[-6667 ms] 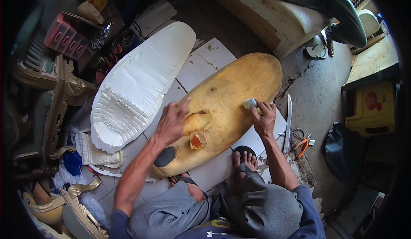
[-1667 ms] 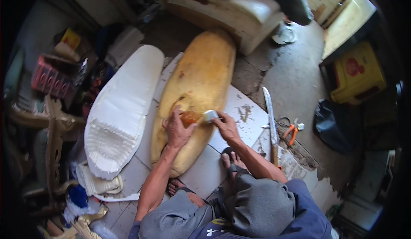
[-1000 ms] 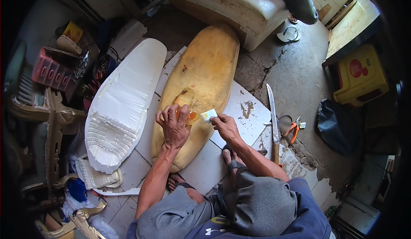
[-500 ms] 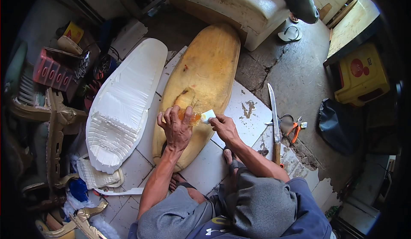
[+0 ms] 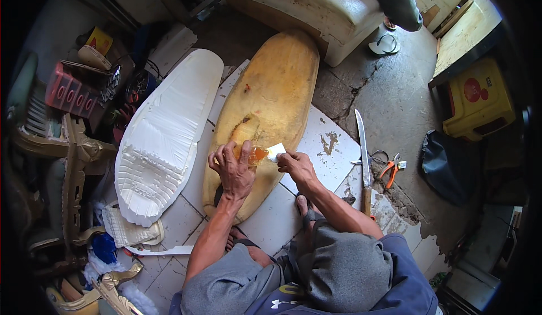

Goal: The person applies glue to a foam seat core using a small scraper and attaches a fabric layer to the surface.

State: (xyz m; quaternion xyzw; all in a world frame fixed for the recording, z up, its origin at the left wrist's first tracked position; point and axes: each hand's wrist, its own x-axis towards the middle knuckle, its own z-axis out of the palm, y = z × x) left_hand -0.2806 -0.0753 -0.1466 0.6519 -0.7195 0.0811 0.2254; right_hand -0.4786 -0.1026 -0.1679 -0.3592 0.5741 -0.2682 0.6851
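Before me lies a long, worn yellow-brown foam seat pad [image 5: 279, 83] with a ragged hollow near its middle. Over its near half, my left hand [image 5: 235, 175] has its fingers curled round a clear plastic container [image 5: 258, 156] of amber, glue-like stuff. The container's exact shape is partly hidden by the fingers. My right hand [image 5: 298, 168] pinches a small, flat white scraper-like piece [image 5: 275, 151], whose far end is at the container's right side. To the left, a carved white foam seat pad [image 5: 169, 128] lies alongside.
A long knife [image 5: 362, 145] and orange-handled pliers [image 5: 389, 174] lie on the right. Beyond sits a yellow plastic stool [image 5: 480, 97] near a dark bag [image 5: 446, 165]. Carved gold frame parts [image 5: 73, 168] crowd the left. Another person sits on a pale padded seat [image 5: 344, 13] at the back.
The whole view has shifted very slightly. Both hands keep their grips over the yellow pad, with the white piece still beside the container.
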